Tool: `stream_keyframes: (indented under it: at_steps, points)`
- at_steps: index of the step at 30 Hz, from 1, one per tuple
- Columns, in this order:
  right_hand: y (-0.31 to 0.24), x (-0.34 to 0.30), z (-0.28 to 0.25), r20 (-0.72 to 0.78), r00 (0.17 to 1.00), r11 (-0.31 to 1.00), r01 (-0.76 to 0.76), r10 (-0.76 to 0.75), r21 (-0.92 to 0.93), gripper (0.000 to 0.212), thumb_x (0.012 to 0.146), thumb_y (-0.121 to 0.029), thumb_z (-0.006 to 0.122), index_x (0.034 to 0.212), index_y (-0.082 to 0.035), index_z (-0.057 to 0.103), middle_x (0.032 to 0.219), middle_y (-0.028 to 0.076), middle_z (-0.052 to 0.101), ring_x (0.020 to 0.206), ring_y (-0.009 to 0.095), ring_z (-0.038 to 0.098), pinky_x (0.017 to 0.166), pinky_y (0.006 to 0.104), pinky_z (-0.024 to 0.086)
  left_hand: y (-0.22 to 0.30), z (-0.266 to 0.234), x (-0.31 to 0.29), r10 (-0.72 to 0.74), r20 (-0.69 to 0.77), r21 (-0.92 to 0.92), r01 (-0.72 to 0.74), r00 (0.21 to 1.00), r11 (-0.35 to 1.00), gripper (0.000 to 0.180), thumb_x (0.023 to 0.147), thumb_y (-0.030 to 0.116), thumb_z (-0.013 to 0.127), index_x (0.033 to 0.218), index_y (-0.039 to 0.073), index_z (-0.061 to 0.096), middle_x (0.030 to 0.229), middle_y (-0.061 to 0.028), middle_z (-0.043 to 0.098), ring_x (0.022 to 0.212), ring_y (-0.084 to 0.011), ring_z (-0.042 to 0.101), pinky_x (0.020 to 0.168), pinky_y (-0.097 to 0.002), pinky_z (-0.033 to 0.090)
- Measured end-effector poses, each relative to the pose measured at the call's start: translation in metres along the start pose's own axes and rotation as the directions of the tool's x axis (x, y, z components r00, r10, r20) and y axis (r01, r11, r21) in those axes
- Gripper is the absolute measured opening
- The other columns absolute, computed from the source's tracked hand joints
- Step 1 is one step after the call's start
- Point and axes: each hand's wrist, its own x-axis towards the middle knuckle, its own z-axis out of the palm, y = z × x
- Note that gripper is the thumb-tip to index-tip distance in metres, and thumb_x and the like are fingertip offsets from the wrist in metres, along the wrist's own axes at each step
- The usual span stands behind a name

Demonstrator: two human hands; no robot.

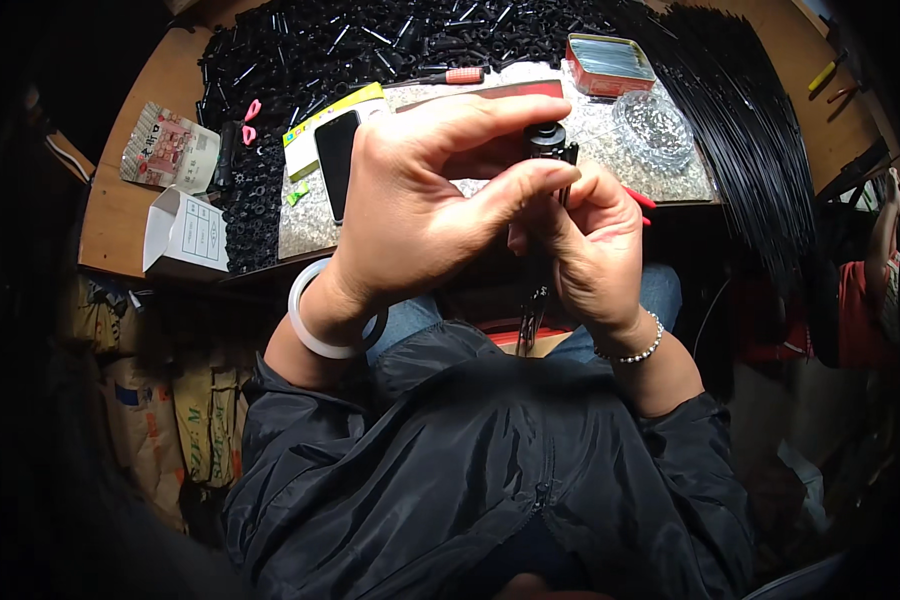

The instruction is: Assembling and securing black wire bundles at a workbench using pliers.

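My left hand [420, 190] is raised over my lap, its thumb and fingers pinching a black round plastic piece [546, 138] from above and below. Close against it, my right hand [600, 245] is closed around the slim black lower part of the same piece; its fingertips are partly hidden behind the left thumb. Several thin dark rods [532, 318] hang below the right hand, apparently joined to what it grips. Red handles [640, 198] of a tool peek out behind the right hand.
A phone [337, 160], a red tin [610, 65], a clear dish [652, 130] and a red-handled tool [460, 76] lie on the table. Black parts [370, 40] are heaped behind, long black rods [740, 130] at right. Pink scissors [250, 122] and a white box [185, 232] stand left.
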Motion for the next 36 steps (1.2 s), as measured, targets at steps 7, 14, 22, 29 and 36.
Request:
stream_keyframes:
  at_steps: [7, 14, 22, 29, 36]
  points:
    - [-0.002, -0.007, 0.0, 0.01, 0.999, 0.99, -0.036, 0.035, 0.137, 0.012, 0.088, -0.006, 0.058, 0.095, -0.003, 0.049, 0.086, 0.008, 0.063, 0.073, 0.013, 0.064, 0.069, 0.0255, 0.053, -0.001, 0.007, 0.0, 0.189, -0.106, 0.098, -0.179, 0.976, 0.979, 0.026, 0.074, 0.001, 0.069, 0.099, -0.003, 0.065, 0.082, -0.0113, 0.069, 0.074, -0.0141, 0.068, 0.066, -0.0213, 0.052]
    - [-0.003, -0.009, 0.002, 0.017, 0.998, 0.992, -0.069, 0.067, 0.101, 0.019, 0.087, -0.005, 0.059, 0.101, -0.003, 0.046, 0.086, 0.009, 0.063, 0.074, 0.014, 0.064, 0.069, 0.0263, 0.053, 0.006, -0.004, 0.004, -0.032, 0.108, -0.012, 0.034, 0.994, 0.999, 0.027, 0.077, -0.005, 0.066, 0.103, -0.007, 0.06, 0.096, -0.0109, 0.062, 0.087, -0.0128, 0.061, 0.079, -0.0252, 0.05]
    - [0.006, -0.011, -0.017, 0.326, 0.894, 0.952, -0.281, 0.306, -0.124, 0.041, 0.094, -0.042, 0.043, 0.086, -0.003, 0.054, 0.068, 0.0, 0.057, 0.06, 0.005, 0.051, 0.052, 0.0169, 0.038, 0.011, 0.003, 0.005, 0.075, 0.091, -0.095, -0.067, 0.993, 0.993, 0.049, 0.077, -0.006, 0.064, 0.123, -0.008, 0.047, 0.096, -0.0135, 0.064, 0.093, -0.0166, 0.061, 0.096, -0.0336, 0.041]
    - [0.014, 0.0, -0.003, 0.111, 0.992, 0.77, 0.113, -0.055, -0.628, 0.028, 0.095, -0.02, 0.045, 0.114, 0.0, 0.049, 0.076, 0.016, 0.057, 0.062, 0.035, 0.057, 0.059, 0.0362, 0.045, -0.001, 0.004, 0.011, 0.174, 0.004, -0.089, -0.173, 0.985, 0.981, 0.061, 0.078, -0.007, 0.062, 0.132, -0.009, 0.034, 0.096, -0.0143, 0.065, 0.099, -0.0188, 0.061, 0.101, -0.0361, 0.037]
    - [0.028, -0.003, -0.013, 0.165, 0.975, 0.655, 0.221, -0.147, -0.722, 0.021, 0.092, -0.012, 0.049, 0.109, 0.0, 0.05, 0.082, 0.019, 0.059, 0.074, 0.04, 0.06, 0.062, 0.0378, 0.047, -0.015, 0.019, -0.006, 0.183, -0.088, -0.028, -0.186, 0.979, 0.982, 0.055, 0.086, -0.007, 0.049, 0.136, -0.008, 0.028, 0.111, -0.0217, 0.057, 0.106, -0.0238, 0.057, 0.095, -0.0328, 0.044]
